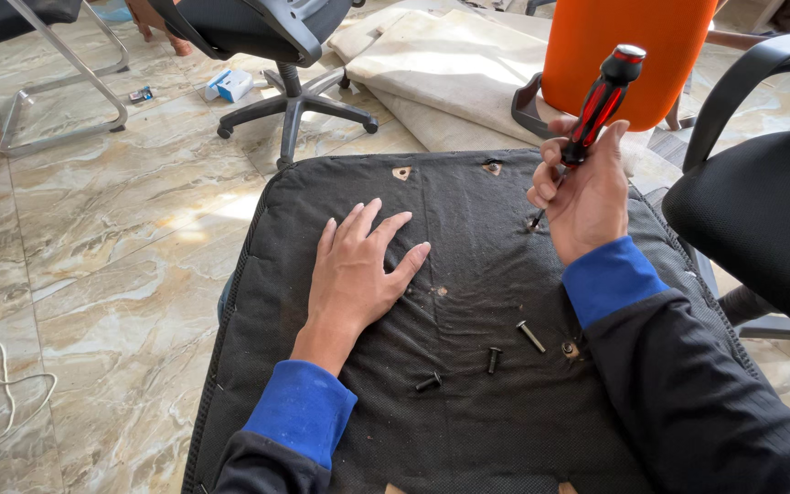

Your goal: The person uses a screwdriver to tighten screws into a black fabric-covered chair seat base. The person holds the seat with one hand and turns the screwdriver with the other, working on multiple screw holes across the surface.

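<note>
Bright daylight from the upper left, with glare on the marble floor (121, 192) beyond the left hand's fingers (368, 229). Soft shadows just under those fingers. Sharp focus throughout; slight wide-angle bending toward the edges.

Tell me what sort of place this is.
Probably an office-chair repair or assembly space: an upturned seat base with loose bolts, a screwdriver in the right hand, chairs standing around on a marble-tiled floor.

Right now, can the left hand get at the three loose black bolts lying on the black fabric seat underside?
Probably yes. The left hand rests flat and empty on the black fabric seat underside, and the three loose black bolts lie just beside its wrist with nothing between. The right hand is busy holding the red-and-black screwdriver.
</note>
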